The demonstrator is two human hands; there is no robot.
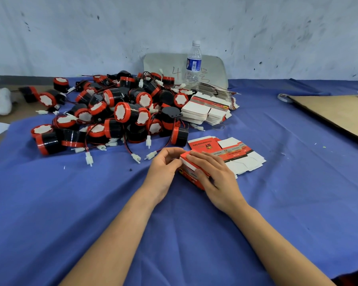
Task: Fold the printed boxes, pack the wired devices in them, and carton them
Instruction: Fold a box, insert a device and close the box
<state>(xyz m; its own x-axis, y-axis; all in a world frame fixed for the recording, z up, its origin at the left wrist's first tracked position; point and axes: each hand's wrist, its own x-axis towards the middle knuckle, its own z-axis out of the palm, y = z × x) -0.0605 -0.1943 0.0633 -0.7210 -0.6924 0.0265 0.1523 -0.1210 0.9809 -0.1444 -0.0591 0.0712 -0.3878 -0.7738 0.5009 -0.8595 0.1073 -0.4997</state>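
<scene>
In the lower half of the frame, two bare forearms are reaching up over the blue cloth (91, 203) that is covering the table. At centre, the left grip (163, 168) is curling its fingers and thumb in against the near end of a half-folded printed box (187, 169) and pinching at the white end flap. The right grip (215, 176) is lying across the top of the same box with its fingers nearly straight and spread, pressing it down onto the cloth. Just beyond the right grip, and touching the box, a flat unfolded box blank (236, 151) is lying printed side up.

Further up, left of centre, a large pile of wired devices (112, 112), black and red drums with white connectors on thin leads, is spreading over the cloth. Just right of the pile, stacks of flat boxes (205, 108) are sitting side by side. Behind them a clear water bottle (193, 60) is standing upright in front of a grey board (213, 67) that is leaning on the wall. At the right edge a brown cardboard sheet (335, 112) is lying flat.
</scene>
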